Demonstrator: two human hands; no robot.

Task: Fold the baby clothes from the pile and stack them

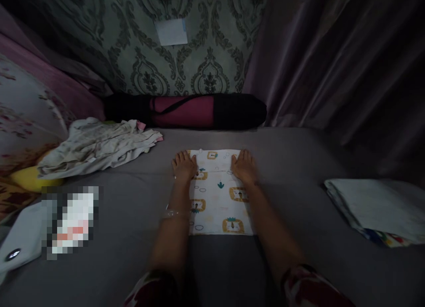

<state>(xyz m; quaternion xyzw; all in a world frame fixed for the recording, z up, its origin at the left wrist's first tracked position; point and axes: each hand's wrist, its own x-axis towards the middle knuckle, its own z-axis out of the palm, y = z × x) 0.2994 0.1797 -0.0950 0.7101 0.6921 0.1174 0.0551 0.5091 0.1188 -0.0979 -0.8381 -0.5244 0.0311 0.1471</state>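
A white cloth [215,205] printed with yellow lion faces and green leaves lies flat on the grey sheet [133,218], in front of me. My left hand [184,166] rests palm down on its far left corner, the fingers pointing away from me. On the far right corner lies my right hand [244,166], also palm down. Neither hand grips anything; the fingers of both lie flat. A clear bracelet circles my left wrist. Between the hands, a crease crosses the upper part of the cloth.
Crumpled pale cloths [102,143] and a yellow object [29,178] lie at the left, near a white device [29,232]. A folded pale cloth [381,205] is at the right. A black and pink long bag [186,111] lies along the patterned wall.
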